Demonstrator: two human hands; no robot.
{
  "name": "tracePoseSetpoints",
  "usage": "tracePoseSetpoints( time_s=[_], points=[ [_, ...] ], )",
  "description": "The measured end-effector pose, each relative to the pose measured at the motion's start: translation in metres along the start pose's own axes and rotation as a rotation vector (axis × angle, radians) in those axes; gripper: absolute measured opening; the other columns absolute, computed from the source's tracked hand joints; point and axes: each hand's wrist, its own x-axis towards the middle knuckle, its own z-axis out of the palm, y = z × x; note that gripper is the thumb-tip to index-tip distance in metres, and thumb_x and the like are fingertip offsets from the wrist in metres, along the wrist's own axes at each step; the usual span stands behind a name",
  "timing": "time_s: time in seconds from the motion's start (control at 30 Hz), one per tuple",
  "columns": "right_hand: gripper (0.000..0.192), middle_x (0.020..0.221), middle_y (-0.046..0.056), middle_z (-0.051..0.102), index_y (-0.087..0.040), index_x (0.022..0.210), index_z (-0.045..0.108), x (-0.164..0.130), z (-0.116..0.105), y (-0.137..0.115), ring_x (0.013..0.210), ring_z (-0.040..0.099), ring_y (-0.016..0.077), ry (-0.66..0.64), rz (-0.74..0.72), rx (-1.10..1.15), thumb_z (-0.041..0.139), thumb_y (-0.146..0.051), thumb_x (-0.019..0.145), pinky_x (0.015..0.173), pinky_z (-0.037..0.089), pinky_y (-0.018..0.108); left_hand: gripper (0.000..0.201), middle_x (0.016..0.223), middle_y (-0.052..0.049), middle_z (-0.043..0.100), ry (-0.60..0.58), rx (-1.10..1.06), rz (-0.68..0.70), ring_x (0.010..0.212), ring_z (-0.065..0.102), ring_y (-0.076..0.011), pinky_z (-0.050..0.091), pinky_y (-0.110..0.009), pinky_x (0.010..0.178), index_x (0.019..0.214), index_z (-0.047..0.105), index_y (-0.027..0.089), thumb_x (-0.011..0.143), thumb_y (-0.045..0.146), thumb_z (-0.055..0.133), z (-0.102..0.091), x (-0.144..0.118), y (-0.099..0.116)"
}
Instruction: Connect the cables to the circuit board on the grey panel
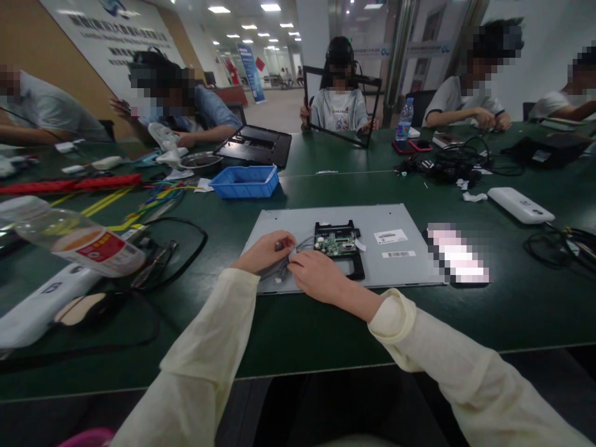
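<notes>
A flat silver panel (386,218) lies on the green table in front of me, with two white labels on its right half. On its middle sits a black plastic frame (357,268) carrying a green circuit board (336,244). A bundle of grey cable (305,243) runs left from the board. My left hand (265,251) is closed on the cable bundle over the panel's left part. Fingers bent, my right hand (319,274) pinches the same cable from the near side, just left of the black frame. The exact grip points are partly hidden by the fingers.
A blue tray (246,181) stands beyond the panel. A phone (459,256) lies at its right edge, and a white power bank (520,205) farther right. At left, a bottle (100,247) lies near a black cable. Across the table, a person holds a black frame (342,77).
</notes>
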Motion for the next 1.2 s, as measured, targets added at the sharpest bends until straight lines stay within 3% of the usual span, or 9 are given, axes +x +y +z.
tracePoseSetpoints(
  time_s=[0.47,0.7,0.97,1.2],
  points=[
    [0.019,0.103,0.011,0.061,-0.011,0.098,0.062,0.002,0.003,0.001,0.099,0.054,0.0216,0.014,0.003,-0.015,0.044,-0.016,0.092,0.087,0.042,0.036,0.016,0.084,-0.002,0.058,0.082,0.141,0.076,0.071,0.055,-0.0133,0.044,-0.026,0.07,0.085,0.061,0.019,0.077,0.021,0.048,0.003,0.002,0.013],
    [0.019,0.104,0.012,0.061,-0.011,0.1,0.062,0.002,0.005,0.001,0.103,0.054,0.0211,0.022,0.003,0.015,0.046,-0.015,0.091,0.09,0.042,0.037,0.017,0.087,-0.003,0.057,0.05,0.135,0.097,0.075,0.055,-0.0144,0.045,-0.027,0.073,0.083,0.061,0.019,0.076,0.017,0.045,0.005,0.001,0.016],
    [0.019,0.104,0.011,0.061,-0.011,0.101,0.062,0.002,0.005,0.001,0.101,0.054,0.0217,0.013,0.001,-0.002,0.047,-0.016,0.09,0.09,0.042,0.036,0.017,0.072,0.003,0.055,0.078,0.088,-0.049,0.062,0.053,-0.0126,0.043,-0.025,0.062,0.089,0.053,0.02,0.073,0.018,0.049,0.006,0.0,0.014],
    [0.02,0.101,0.012,0.063,-0.011,0.099,0.061,0.003,0.002,-0.001,0.097,0.058,0.0209,-0.025,-0.001,-0.004,0.043,-0.014,0.091,0.086,0.045,0.034,0.015,0.078,0.001,0.058,0.064,0.077,-0.019,0.066,0.054,-0.0125,0.045,-0.024,0.064,0.088,0.055,0.02,0.075,0.02,0.048,0.007,0.001,0.009]
  ],
)
